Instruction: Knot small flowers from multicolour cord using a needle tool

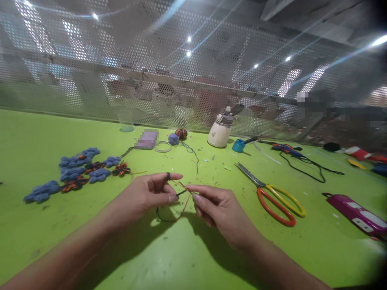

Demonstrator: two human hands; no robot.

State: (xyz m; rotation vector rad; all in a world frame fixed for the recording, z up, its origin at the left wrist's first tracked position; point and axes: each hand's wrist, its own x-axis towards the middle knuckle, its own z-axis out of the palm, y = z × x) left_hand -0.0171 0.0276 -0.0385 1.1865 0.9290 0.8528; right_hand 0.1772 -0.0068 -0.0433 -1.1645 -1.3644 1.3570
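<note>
My left hand (154, 191) is closed on a strand of multicoloured yarn (185, 206), with thumb and index finger near each other. Dark yarn wraps the index finger. Facing it, my right hand (215, 203) pinches the same yarn between thumb and fingertips. The strand shifts from dark green to orange and yellow and hangs in a loose loop below the fingers. Whether a thin tool is also in the right fingers, I cannot tell. Blue crocheted flowers (99, 175) and dark-orange crocheted flowers (121, 169) lie to the left, beyond my left hand.
Orange-and-yellow-handled scissors (262, 186) lie open at right, near a magenta power strip (353, 211). Behind stand a white bottle (219, 135), a teal pot (238, 146), a blue yarn ball (173, 139), a variegated yarn ball (181, 134) and a clear cup (126, 123). A perforated screen (181, 80) borders the green table.
</note>
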